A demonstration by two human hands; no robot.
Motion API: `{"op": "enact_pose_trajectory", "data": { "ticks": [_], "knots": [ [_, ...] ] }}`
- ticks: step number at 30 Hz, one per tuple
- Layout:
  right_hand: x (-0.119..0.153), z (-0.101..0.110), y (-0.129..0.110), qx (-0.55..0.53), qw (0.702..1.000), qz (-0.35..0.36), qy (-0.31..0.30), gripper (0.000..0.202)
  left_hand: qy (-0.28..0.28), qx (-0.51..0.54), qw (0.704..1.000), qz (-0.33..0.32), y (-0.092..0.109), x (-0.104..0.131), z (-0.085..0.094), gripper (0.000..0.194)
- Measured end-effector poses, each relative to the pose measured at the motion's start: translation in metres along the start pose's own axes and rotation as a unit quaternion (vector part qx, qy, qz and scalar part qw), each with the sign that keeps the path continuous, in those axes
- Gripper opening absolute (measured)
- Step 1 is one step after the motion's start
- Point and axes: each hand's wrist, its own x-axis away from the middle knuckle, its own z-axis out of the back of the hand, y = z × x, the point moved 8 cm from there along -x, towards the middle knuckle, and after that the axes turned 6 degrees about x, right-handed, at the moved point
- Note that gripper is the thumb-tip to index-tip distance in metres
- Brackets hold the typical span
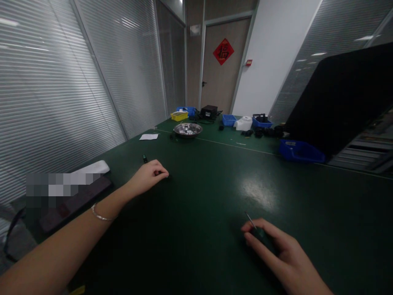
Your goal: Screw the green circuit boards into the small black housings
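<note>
My right hand (284,250), at the lower right, is wrapped round a small screwdriver (260,234) with a dark green handle; its thin metal shaft points up and to the left. Over the left half of the green table (202,196), my left hand (152,174) is closed in a pinch at the tabletop. A small dark thing shows at its fingertips, too small to name. Just behind my left hand lies a small dark green object (145,158).
A metal bowl (196,133) with small parts stands farther back. Behind it are a yellow tray (179,117), a black box (209,111) and a blue bin (229,120). Another blue bin (301,151) is at the right. White paper (149,137) and a dark case (76,205) lie left.
</note>
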Motion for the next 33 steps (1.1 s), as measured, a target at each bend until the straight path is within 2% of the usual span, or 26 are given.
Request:
{"op": "enact_pose_trajectory", "data": {
  "ticks": [18, 23, 29, 33],
  "knots": [
    [0.0, 0.005, -0.008, -0.008, 0.999, 0.005, 0.031, 0.018, -0.02, -0.036, 0.999, -0.033, 0.003, 0.001, 0.004, 0.026],
    [0.0, 0.007, -0.008, -0.016, 0.999, 0.006, 0.03, 0.018, 0.015, -0.017, 0.999, -0.027, 0.003, 0.001, 0.012, 0.025],
    [0.0, 0.007, -0.009, -0.021, 0.999, -0.004, 0.026, 0.02, 0.016, 0.051, 0.999, -0.009, -0.003, 0.001, 0.01, 0.025],
    [0.0, 0.005, -0.007, -0.022, 1.0, -0.014, 0.016, 0.022, 0.042, 0.065, 0.997, -0.014, 0.0, 0.001, 0.016, 0.023]
  ]
}}
